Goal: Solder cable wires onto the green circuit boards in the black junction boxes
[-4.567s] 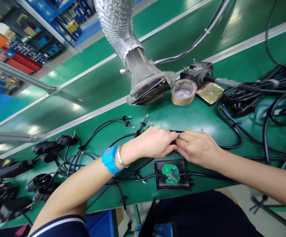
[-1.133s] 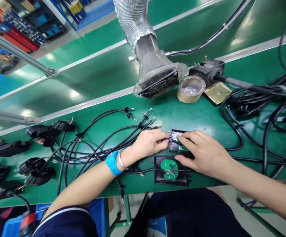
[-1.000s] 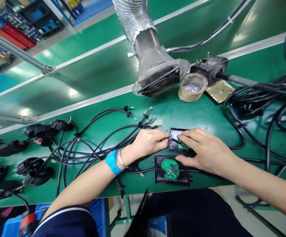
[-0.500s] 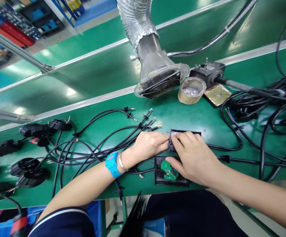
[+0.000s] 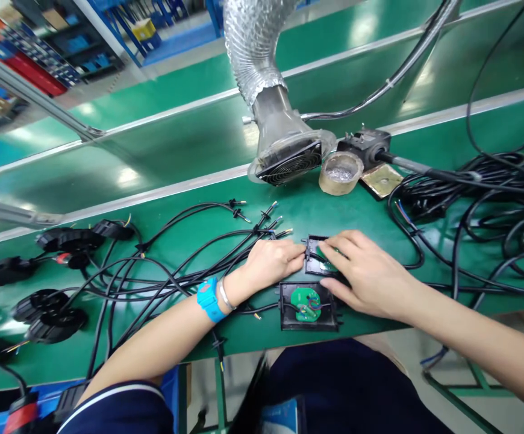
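My left hand [image 5: 274,263] has its fingers closed at the left edge of the upper black plastic case [image 5: 309,269]; what lies between the fingertips is hidden. My right hand [image 5: 365,274] reaches over the right part of this case, fingers stretched over its inside and thumb apart by the lower edge. Beneath the fingers, part of a green circuit board and a black cable show inside. Nearer to me a second black case [image 5: 288,322] lies face up on the bench. It holds a round green circuit board [image 5: 299,299] with thin coloured wires, and a cable enters from the left.
Black cables [image 5: 190,278] with stripped ends lie to the left, beside round black housings [image 5: 56,325]. A fume extractor hood [image 5: 284,138] hangs ahead. Behind my right hand stand a solder pot [image 5: 341,173] and a black-based device [image 5: 365,144]. Coiled cable [image 5: 483,193] fills the right side.
My right hand has slid slightly right, uncovering more of the upper case and the whole board in the lower one. My left hand stays at the upper case's left edge. The view has shifted slightly.
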A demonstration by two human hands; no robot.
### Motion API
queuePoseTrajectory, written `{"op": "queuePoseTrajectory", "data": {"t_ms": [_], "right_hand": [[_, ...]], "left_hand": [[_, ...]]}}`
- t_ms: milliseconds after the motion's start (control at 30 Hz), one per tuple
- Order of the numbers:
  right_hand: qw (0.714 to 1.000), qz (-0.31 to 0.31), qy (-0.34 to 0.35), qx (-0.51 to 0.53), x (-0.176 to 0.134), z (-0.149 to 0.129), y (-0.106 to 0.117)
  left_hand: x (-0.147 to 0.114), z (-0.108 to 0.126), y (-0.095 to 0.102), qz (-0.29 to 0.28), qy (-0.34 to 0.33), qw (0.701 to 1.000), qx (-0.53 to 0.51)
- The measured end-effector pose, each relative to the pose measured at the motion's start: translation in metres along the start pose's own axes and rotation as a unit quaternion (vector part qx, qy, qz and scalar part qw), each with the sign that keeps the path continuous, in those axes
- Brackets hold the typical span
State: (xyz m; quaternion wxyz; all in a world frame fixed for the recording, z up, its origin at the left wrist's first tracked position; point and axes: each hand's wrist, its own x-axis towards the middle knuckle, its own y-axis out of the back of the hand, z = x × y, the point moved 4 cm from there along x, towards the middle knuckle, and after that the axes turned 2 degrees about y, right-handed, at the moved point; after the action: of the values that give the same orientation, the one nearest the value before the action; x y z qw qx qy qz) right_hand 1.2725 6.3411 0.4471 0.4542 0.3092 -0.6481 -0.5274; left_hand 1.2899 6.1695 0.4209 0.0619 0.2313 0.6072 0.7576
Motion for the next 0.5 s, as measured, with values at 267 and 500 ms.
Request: {"op": "queuePoseTrajectory", "data": {"t_ms": [267, 500], "right_hand": [[0.995, 0.089, -0.026, 0.038, -0.048, 0.038, 0.03], [0.998, -0.028, -0.052, 0.013, -0.07, 0.026, 0.014]], "left_hand": [[0.005, 0.001, 0.007, -0.073, 0.021, 0.997, 0.008], [0.002, 0.025, 0.041, -0.028, 0.048, 0.998, 0.033]]}}
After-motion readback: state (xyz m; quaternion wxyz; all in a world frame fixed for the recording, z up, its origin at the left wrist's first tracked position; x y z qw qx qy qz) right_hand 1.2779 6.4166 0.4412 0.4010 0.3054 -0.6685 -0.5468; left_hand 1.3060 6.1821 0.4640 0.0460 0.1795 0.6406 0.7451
